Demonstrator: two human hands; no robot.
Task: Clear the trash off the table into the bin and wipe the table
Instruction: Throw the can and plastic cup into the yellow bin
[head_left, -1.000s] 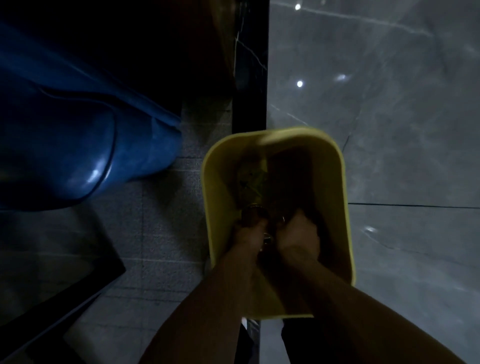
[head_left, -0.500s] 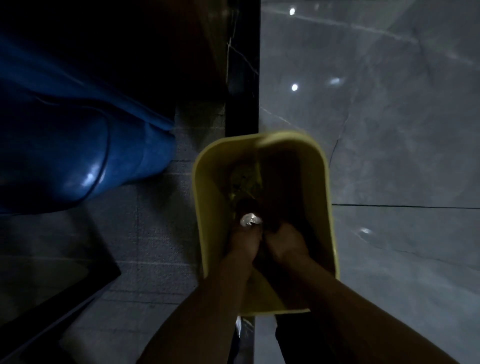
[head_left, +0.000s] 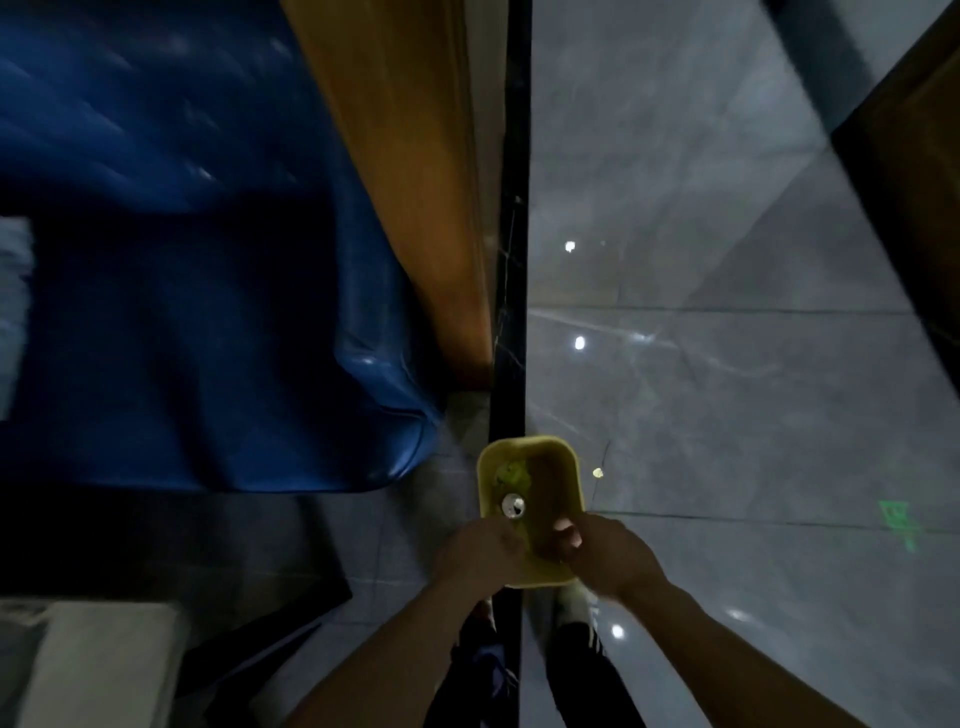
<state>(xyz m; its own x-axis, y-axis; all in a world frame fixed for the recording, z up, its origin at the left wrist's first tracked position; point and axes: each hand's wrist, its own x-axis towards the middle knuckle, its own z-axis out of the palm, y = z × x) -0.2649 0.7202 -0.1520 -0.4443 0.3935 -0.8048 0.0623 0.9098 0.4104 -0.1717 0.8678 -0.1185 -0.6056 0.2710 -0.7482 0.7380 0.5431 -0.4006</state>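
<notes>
A yellow bin (head_left: 570, 467) stands on the floor below me. Inside it lie a can with its silver top up (head_left: 513, 505) and a crumpled yellow-green wrapper (head_left: 511, 474). My left hand (head_left: 480, 553) hovers over the bin's near left corner, fingers curled, nothing visible in it. My right hand (head_left: 600, 551) hovers over the near right corner, fingers also curled in and empty. Both hands hide the bin's near rim.
A blue padded seat (head_left: 208, 312) fills the left, with an orange wooden panel (head_left: 415, 208) beside it. A black strip (head_left: 511, 260) divides the floor from glossy grey tiles (head_left: 727, 389). A small pale scrap (head_left: 597, 472) lies right of the bin. My shoe (head_left: 576, 605) is below.
My head has risen, so the bin looks much smaller and farther away. Both hands have come up out of the bin. The can now lies uncovered inside it.
</notes>
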